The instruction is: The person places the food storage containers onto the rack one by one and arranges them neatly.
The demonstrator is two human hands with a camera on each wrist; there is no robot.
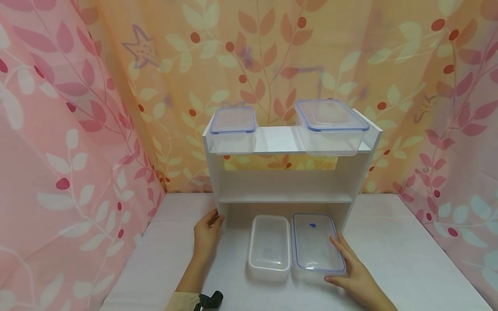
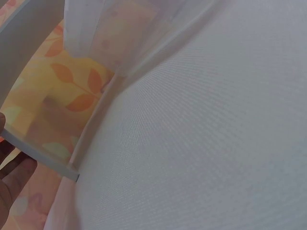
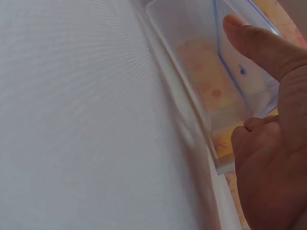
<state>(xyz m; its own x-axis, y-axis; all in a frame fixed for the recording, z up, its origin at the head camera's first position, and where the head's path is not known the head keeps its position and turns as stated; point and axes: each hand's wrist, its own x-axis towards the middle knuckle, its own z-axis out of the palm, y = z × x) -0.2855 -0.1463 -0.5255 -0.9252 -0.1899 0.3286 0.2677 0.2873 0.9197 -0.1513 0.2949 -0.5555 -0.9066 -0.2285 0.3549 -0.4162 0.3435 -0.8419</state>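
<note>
Head view bright, evenly lit — small glints on the lower blue-rimmed box (image 1: 315, 246), soft shadows on the tablecloth (image 1: 393, 255). Wrist views dimmer, greyer, soft in detail — cloth weave rippling, shelf (image 2: 26, 43) bowed in left view.

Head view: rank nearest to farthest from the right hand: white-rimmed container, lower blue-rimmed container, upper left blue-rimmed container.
From the right hand:
1. Lower blue-rimmed container: immediately left.
2. White-rimmed container: farther left, beside the first.
3. Upper left blue-rimmed container: farthest, up on the top shelf, left end.
</note>
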